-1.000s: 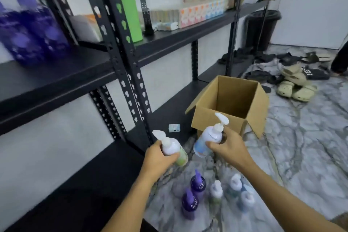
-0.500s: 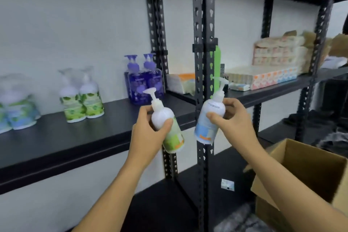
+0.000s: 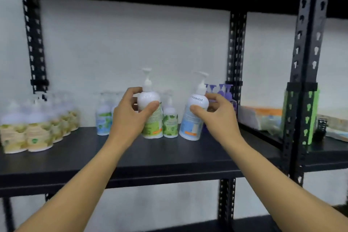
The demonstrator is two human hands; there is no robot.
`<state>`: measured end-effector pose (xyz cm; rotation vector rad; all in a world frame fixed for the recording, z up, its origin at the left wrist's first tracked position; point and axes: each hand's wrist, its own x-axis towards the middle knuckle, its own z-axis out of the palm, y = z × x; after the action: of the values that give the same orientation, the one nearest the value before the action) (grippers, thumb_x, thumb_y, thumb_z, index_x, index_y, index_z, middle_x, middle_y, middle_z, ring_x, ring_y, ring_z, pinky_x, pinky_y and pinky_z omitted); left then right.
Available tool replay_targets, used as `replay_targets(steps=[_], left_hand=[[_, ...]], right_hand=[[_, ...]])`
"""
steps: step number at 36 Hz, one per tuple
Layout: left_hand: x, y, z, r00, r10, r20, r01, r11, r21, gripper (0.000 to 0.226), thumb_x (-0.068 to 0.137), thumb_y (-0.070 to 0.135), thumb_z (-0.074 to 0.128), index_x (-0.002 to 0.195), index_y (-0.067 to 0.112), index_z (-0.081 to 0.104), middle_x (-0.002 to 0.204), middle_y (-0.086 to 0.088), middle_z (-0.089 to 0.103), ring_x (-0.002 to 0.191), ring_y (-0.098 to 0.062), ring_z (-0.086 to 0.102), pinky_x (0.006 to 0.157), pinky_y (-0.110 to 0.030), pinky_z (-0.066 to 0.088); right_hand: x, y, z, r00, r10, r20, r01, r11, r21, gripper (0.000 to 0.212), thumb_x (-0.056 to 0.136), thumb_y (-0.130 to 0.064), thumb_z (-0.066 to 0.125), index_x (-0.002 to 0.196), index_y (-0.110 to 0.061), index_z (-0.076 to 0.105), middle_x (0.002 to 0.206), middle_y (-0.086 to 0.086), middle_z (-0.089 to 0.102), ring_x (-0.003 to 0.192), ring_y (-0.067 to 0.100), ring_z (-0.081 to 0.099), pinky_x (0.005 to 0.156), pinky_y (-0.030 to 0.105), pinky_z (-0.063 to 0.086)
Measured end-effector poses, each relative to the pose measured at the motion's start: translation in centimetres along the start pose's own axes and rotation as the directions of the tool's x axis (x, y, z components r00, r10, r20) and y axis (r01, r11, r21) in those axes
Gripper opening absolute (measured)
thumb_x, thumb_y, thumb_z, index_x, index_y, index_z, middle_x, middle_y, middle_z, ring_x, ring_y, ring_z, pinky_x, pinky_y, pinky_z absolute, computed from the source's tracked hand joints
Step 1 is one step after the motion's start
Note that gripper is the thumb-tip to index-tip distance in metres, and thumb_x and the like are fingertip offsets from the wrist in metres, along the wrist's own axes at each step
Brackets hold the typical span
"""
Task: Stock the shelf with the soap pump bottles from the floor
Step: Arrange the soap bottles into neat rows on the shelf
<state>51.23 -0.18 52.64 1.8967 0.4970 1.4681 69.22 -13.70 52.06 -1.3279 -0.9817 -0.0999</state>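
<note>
My left hand (image 3: pixel 130 117) grips a white pump bottle with a green label (image 3: pixel 153 118), its base at or just above the black shelf board (image 3: pixel 131 154). My right hand (image 3: pixel 216 117) grips a white pump bottle with a blue and orange label (image 3: pixel 192 118), tilted slightly left over the same board. Behind them stand a green-label bottle (image 3: pixel 170 120) and a blue-green one (image 3: pixel 103 118). Several yellow-label bottles (image 3: pixel 35 130) crowd the shelf's left end. Purple pump bottles (image 3: pixel 222 90) show behind my right hand.
A black perforated upright (image 3: pixel 305 73) stands at the front right, another (image 3: pixel 235 52) at the back. The neighbouring shelf holds packaged goods (image 3: pixel 261 117) and a green object (image 3: pixel 312 115). A shelf board spans overhead.
Both hands have risen from the floor and moved left and forward with their bottles, which now sit over the middle shelf. The view turned from the floor to the shelf.
</note>
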Motion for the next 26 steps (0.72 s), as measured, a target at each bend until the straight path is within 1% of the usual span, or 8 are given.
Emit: replay_targets(steps=[4,9,12,14,17,20,24,26], left_hand=[[1.2,-1.8,-4.5,0.998,-0.015,-0.064,0.02,0.998,0.065,0.044,0.082,0.032,0.079,0.12,0.032,0.055,0.102,0.001,0.07,0.085,-0.013,0.066,0.07,-0.024,0.053],[1.8,-3.4,-9.3,0.992,-0.021,-0.125,0.04,0.988,0.15,0.043,0.082,0.032,0.079,0.117,0.033,0.054,0.099,0.008,0.067,0.082,-0.004,0.064,0.061,-0.013,0.046],[2.1,-4.6,-11.7,0.988,-0.028,-0.153,0.054,0.984,0.168,0.044,0.081,0.034,0.08,0.116,0.036,0.054,0.101,0.005,0.069,0.087,-0.01,0.066,0.071,-0.025,0.053],[2.1,-5.1,-13.0,0.986,-0.037,-0.164,0.065,0.984,0.168,0.044,0.081,0.034,0.08,0.116,0.036,0.054,0.102,0.005,0.068,0.089,-0.012,0.067,0.073,-0.029,0.054],[2.0,-5.7,-14.5,0.983,-0.037,-0.178,0.068,0.982,0.176,0.043,0.082,0.033,0.079,0.117,0.035,0.053,0.102,0.009,0.067,0.089,-0.01,0.066,0.072,-0.025,0.054],[2.1,-6.5,-15.5,0.981,-0.043,-0.188,0.076,0.982,0.175,0.046,0.081,0.034,0.079,0.119,0.033,0.054,0.104,0.006,0.068,0.089,-0.013,0.068,0.074,-0.028,0.055],[2.4,-7.2,-16.6,0.978,-0.042,-0.204,0.079,0.981,0.175,0.046,0.081,0.035,0.08,0.119,0.035,0.054,0.104,0.004,0.069,0.089,-0.011,0.068,0.073,-0.025,0.053],[2.6,-7.5,-17.0,0.978,-0.043,-0.203,0.077,0.984,0.163,0.046,0.081,0.036,0.079,0.118,0.036,0.054,0.104,0.005,0.069,0.089,-0.01,0.068,0.076,-0.028,0.056]], right_hand=[[0.8,-0.5,5.8,0.996,0.0,0.085,-0.002,0.999,0.032,0.042,0.078,-0.026,0.083,0.112,-0.03,0.059,0.098,-0.009,0.069,0.077,-0.004,0.065,0.057,0.01,0.048],[1.7,-0.9,12.2,0.986,-0.002,0.167,-0.009,0.998,0.066,0.041,0.077,-0.026,0.083,0.111,-0.029,0.06,0.1,-0.01,0.068,0.082,-0.001,0.064,0.055,0.008,0.044],[2.1,-1.0,15.7,0.979,-0.011,0.206,-0.002,0.998,0.061,0.042,0.077,-0.026,0.083,0.112,-0.027,0.06,0.099,-0.011,0.067,0.082,-0.002,0.063,0.057,0.008,0.044],[2.3,-0.8,17.7,0.975,-0.02,0.222,0.01,0.999,0.045,0.044,0.077,-0.027,0.083,0.114,-0.024,0.06,0.099,-0.011,0.067,0.081,-0.004,0.063,0.058,0.008,0.045],[2.6,-0.4,20.5,0.969,-0.019,0.246,0.013,1.0,0.026,0.046,0.077,-0.027,0.082,0.117,-0.021,0.06,0.097,-0.011,0.065,0.079,-0.005,0.061,0.055,0.004,0.044],[2.8,0.1,22.7,0.967,-0.005,0.254,0.006,1.0,-0.003,0.046,0.078,-0.026,0.082,0.117,-0.018,0.059,0.091,-0.016,0.059,0.075,-0.007,0.057,0.052,0.003,0.041],[3.1,1.0,25.1,0.966,0.008,0.258,0.006,0.999,-0.052,0.045,0.077,-0.024,0.082,0.115,-0.018,0.059,0.09,-0.012,0.061,0.072,-0.007,0.056,0.052,0.003,0.041],[3.3,1.4,26.0,0.965,0.016,0.261,0.001,0.998,-0.066,0.047,0.077,-0.023,0.082,0.118,-0.015,0.06,0.091,-0.009,0.06,0.072,-0.008,0.054,0.051,0.002,0.039]])
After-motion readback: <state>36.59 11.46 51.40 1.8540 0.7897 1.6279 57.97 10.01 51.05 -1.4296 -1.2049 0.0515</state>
